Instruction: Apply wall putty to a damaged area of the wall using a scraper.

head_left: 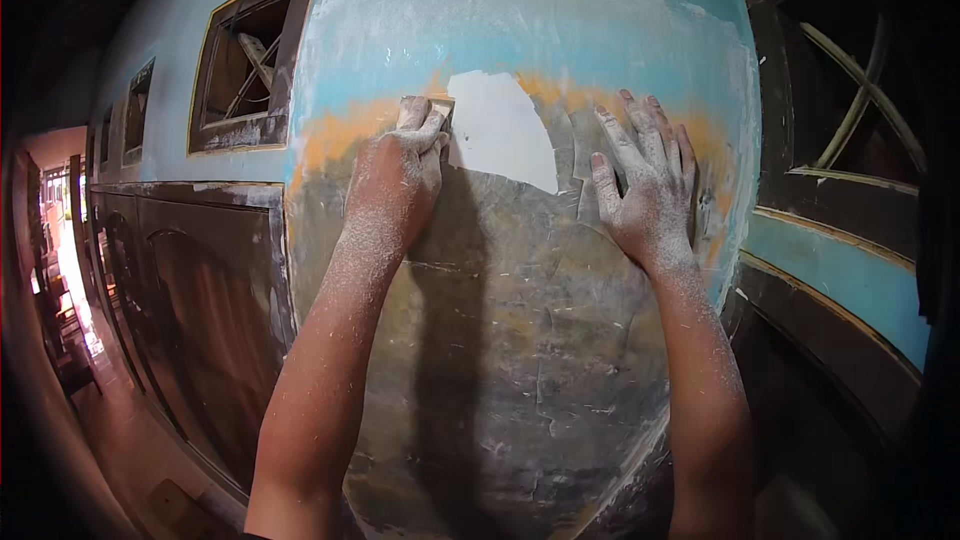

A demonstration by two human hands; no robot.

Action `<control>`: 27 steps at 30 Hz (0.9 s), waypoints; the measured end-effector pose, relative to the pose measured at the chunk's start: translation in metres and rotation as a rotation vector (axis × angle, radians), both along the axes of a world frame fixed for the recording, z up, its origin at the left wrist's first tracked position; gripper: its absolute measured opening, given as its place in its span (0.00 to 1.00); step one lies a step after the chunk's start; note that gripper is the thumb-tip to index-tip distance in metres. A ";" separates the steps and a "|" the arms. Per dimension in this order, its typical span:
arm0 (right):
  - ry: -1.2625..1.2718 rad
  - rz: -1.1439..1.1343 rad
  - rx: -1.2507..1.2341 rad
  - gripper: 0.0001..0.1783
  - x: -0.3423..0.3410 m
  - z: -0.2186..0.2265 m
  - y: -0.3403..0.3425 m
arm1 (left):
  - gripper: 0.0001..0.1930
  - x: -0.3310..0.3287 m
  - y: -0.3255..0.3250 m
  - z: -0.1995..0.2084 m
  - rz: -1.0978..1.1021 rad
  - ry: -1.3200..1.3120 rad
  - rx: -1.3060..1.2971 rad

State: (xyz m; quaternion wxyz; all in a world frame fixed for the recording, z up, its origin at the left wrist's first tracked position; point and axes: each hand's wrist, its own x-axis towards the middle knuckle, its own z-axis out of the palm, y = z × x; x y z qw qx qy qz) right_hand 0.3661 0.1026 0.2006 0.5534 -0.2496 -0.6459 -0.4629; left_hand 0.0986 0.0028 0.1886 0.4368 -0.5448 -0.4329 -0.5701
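Observation:
My left hand (398,165) is closed around a small flat tan piece (441,108), pressed to the wall. Its exact kind is unclear, as my fingers cover most of it. Right beside it is a bare white patch (500,130) with ragged edges in the painted wall (540,320). To the right of that patch, my right hand (645,175) lies flat on the wall with its fingers spread and holds nothing. Cracked, lifted paint edges (583,165) show next to its thumb. White dust coats both hands and forearms.
A dark-framed window opening (252,65) and dark panelled doors (210,290) stand left. On the right is another dark frame with crossed bars (862,90). Blue paint (430,35) covers the upper wall. A bright passage (75,250) opens far left.

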 end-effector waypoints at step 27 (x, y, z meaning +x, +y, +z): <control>0.011 0.049 0.015 0.26 0.000 -0.003 0.004 | 0.15 0.008 -0.005 0.014 0.030 -0.170 -0.203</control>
